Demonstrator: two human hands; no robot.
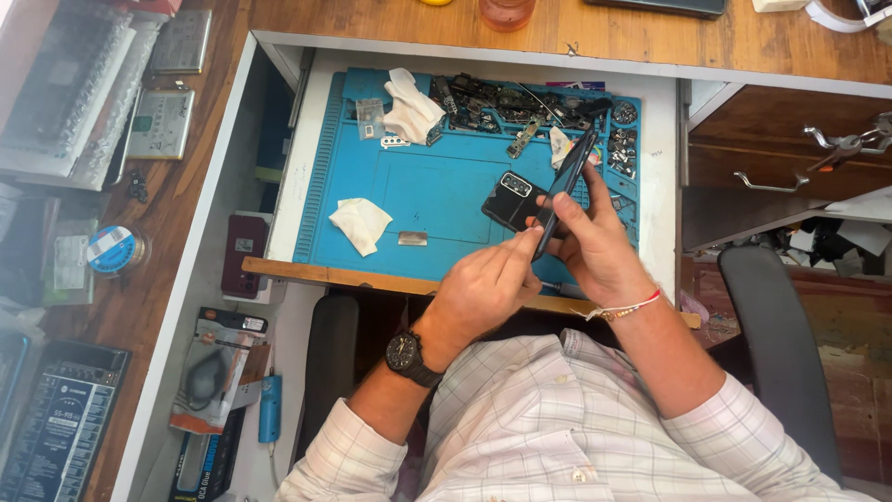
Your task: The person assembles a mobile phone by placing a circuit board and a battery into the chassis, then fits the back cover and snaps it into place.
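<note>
— Blue was the mat (437,200) on the white table (662,186), wasn't it? How were the hands set?

— Yes. The right hand (595,244) held a dark phone (564,186) edge-on, tilted up over the mat's right side, its grip closed around the lower end. The left hand (483,284), a black watch (406,355) on its wrist, had its fingers curled, the fingertips pressed to the phone's lower edge.

— Anything lying in the mat's trays?

— Along its top rim sat a heap of small dark parts (506,102) and a crumpled white cloth (411,110). A second cloth (360,223) lay lower left. A black back cover (513,200) lay just behind the phone.

— What couldn't you make out?

— The parts were too small to tell apart. The phone's face was turned away, and the hands covered its bottom end.
</note>
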